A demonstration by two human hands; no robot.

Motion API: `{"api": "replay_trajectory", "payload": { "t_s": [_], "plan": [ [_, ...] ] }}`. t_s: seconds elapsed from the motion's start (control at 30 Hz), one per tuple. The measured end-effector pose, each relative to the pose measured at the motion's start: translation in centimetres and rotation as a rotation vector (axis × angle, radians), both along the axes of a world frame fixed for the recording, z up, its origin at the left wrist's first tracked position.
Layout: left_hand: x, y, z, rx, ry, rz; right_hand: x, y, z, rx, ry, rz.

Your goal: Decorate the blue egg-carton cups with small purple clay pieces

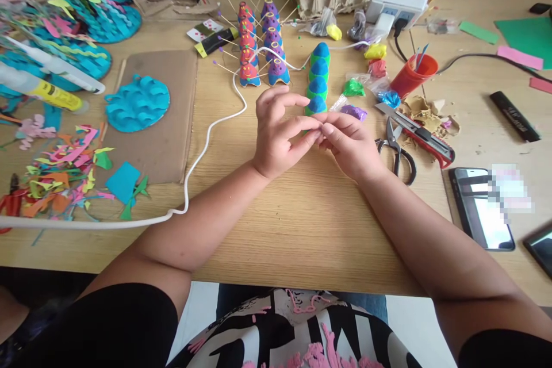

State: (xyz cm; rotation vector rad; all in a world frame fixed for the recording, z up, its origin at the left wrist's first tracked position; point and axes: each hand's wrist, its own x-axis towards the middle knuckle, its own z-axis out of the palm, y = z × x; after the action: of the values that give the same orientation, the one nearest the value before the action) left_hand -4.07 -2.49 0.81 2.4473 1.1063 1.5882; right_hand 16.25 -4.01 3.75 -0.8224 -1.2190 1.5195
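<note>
Over the middle of the table, my left hand and my right hand meet at the fingertips. Thumbs and index fingers of both are pinched together around something too small to make out. Just beyond the fingers stands a green and blue bumpy strip, like a cut egg-carton row, its near end partly hidden by my hands. Further left are a red strip and a purple strip with faces and pins stuck out as feelers. A purple clay lump in plastic lies just past my right hand.
Scissors and a red cutter knife lie beside my right forearm, near a red cup and a phone. A white cable crosses the left side. Cardboard carries a blue disc; paper scraps lie nearby.
</note>
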Motion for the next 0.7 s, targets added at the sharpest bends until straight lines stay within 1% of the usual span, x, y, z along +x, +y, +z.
{"api": "replay_trajectory", "payload": {
  "t_s": [0.07,0.13,0.2,0.3,0.37,0.5,0.7],
  "plan": [
    [0.1,-0.3,0.3,0.025,-0.005,0.007,-0.1,-0.1,0.1,0.019,-0.021,0.009],
    [0.2,-0.3,0.4,0.020,-0.006,0.020,-0.1,0.0,0.1,0.016,-0.024,-0.024],
    [0.1,-0.1,0.3,-0.014,-0.003,0.044,0.0,0.2,-0.1,0.010,-0.012,-0.105],
    [-0.4,0.6,-0.2,-0.071,-0.012,0.088,0.4,0.7,-0.4,0.025,-0.002,-0.247],
    [-0.8,1.2,-0.6,-0.085,-0.040,0.110,0.5,1.0,-0.7,0.040,-0.014,-0.293],
    [-1.0,1.5,-1.1,-0.131,-0.050,0.125,0.3,1.1,-1.1,0.061,-0.057,-0.311],
    [-0.2,0.7,-0.3,-0.161,0.011,0.142,0.0,0.7,-1.4,0.073,-0.139,-0.296]
  ]
}}
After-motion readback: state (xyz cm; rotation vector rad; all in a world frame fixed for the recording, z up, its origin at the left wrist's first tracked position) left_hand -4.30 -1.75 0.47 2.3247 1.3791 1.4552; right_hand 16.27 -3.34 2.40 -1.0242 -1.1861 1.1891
